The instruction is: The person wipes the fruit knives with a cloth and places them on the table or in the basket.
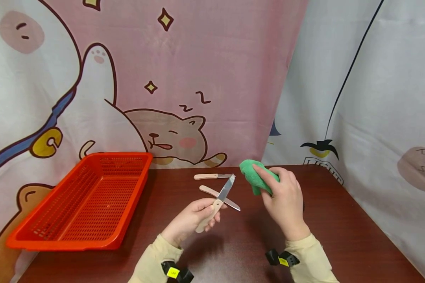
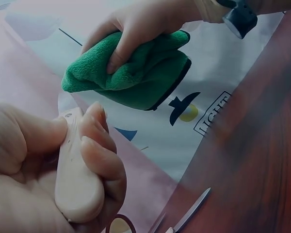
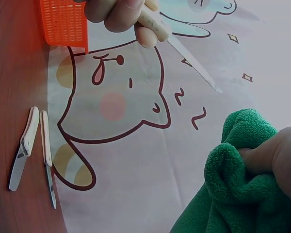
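Observation:
My left hand (image 1: 195, 218) grips a knife (image 1: 225, 189) by its pale handle, the blade pointing up and away over the table. In the left wrist view the fingers curl round that handle (image 2: 80, 174). A folded green cloth (image 1: 256, 176) with a dark edge is pinched in my right hand (image 1: 285, 196), to the right of the blade and apart from it. On the table behind lie two more knives with pale handles, one nearer (image 3: 25, 145) and one farther back (image 3: 47, 155). From the head, the held knife partly covers the nearer one.
A red plastic basket (image 1: 118, 220) with slotted walls stands on the left of the dark brown table (image 1: 340, 220). Printed curtains (image 1: 233, 78) hang close behind the table and along its right side. Black devices (image 1: 282, 258) are strapped at both wrists.

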`<control>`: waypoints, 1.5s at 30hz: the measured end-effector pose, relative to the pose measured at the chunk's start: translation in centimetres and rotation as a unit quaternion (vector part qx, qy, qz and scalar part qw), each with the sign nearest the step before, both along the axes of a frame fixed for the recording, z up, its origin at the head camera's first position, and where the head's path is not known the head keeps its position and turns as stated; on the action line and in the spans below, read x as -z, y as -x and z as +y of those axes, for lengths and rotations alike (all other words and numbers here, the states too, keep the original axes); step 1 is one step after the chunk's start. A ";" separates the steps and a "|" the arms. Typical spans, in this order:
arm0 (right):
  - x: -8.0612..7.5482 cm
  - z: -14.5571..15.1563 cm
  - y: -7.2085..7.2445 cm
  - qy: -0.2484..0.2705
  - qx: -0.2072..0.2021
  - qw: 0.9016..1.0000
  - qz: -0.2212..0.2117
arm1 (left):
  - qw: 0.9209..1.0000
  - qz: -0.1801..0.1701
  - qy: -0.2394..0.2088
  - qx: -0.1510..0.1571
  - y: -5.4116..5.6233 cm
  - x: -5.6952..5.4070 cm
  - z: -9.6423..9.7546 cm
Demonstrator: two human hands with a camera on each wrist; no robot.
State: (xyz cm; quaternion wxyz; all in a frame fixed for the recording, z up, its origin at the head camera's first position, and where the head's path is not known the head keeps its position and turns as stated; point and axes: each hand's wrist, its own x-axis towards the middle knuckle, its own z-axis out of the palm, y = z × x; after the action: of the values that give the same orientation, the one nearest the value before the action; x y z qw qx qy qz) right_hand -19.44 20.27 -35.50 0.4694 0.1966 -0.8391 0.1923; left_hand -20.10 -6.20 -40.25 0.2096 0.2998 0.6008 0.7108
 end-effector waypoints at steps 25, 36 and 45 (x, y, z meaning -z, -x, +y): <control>0.2 -0.1 0.2 0.004 -0.013 1.000 -0.002 | 0.832 0.333 0.240 -0.375 -0.3 -1.4 -0.6; 0.0 -0.2 -0.2 0.016 -0.023 1.000 -0.005 | 0.701 0.475 0.255 -0.466 -0.2 -1.6 -0.8; -0.3 -0.9 -0.8 0.027 -0.040 0.999 -0.014 | 0.645 0.515 0.250 -0.505 -0.2 -1.6 -0.5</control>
State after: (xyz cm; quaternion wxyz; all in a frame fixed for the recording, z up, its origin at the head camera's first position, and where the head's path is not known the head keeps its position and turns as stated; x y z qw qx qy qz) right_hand -18.62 19.36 -35.21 0.4543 0.2143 -0.8316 0.2368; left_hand -19.87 -6.75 -38.68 -0.4583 0.2040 0.8252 0.2597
